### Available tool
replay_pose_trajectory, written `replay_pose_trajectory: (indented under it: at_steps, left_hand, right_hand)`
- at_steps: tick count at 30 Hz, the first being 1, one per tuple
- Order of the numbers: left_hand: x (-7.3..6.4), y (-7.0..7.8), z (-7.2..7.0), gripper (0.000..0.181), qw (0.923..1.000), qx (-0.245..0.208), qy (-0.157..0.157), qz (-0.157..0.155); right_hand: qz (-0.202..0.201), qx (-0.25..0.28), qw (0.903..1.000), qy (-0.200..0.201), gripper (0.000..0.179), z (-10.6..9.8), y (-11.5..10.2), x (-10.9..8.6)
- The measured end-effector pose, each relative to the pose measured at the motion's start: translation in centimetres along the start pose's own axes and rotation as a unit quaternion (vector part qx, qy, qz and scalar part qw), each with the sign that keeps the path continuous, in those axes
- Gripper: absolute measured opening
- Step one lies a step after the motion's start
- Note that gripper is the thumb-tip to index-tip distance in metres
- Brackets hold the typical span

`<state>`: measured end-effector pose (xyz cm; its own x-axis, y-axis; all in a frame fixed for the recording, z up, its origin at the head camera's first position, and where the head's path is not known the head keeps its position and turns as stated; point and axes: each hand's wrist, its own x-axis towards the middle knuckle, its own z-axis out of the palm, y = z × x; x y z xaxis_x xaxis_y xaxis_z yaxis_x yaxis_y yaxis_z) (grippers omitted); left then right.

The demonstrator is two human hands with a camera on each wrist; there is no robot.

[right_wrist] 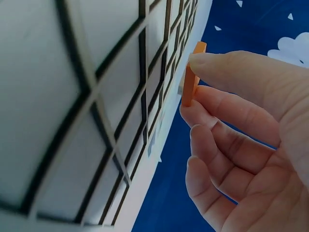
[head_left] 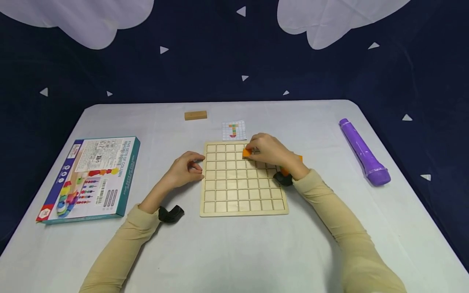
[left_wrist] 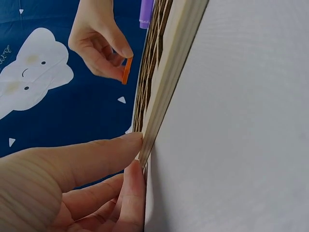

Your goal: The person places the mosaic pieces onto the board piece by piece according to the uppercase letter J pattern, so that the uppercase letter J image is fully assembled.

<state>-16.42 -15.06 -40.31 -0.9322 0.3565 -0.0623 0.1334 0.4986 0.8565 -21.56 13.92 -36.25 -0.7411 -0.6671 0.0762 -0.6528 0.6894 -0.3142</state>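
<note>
We've got R hand (head_left: 269, 148) pinching an orange tile (head_left: 246, 153) btwn thumb & index, over far part of the gridded board (head_left: 221, 184); can't tell if tile touches it. L hand (head_left: 183, 167): fingers loosely bent, tips at board's L edge. Board's approx. mid tabletop (head_left: 234, 252). We see more orange pcs (head_left: 301, 158), partly hidden by R wrist, at board's R edge. Pic card (head_left: 234, 130) just past board's far edge; wood block (head_left: 196, 115) nr tabletop's far edge; box (head_left: 91, 175) nr L edge; purple mic-shaped item (head_left: 363, 150) nr R edge.
</note>
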Motion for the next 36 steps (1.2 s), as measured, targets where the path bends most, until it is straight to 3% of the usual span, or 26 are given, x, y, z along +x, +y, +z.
replay_pose_trajectory:
  at_steps: [11,20,36]
  left_hand:
    - [-0.3,0.0,-0.7,0.056,0.9997,0.021,0.003,-0.008]
    - [0.1,-0.2,-0.2,0.054,0.9999,-0.002,0.001,0.011]
    - [0.1,-0.3,0.0,0.053,0.9999,-0.007,0.006,0.014]
  right_hand:
    - [-0.033,-0.011,0.9989,-0.033,0.018,1.4,-1.3,2.3]
    - [-0.019,-0.009,0.9977,-0.065,0.021,1.5,-1.8,3.2]
    - [-0.020,0.007,0.9974,-0.069,0.022,1.9,-2.1,4.0]
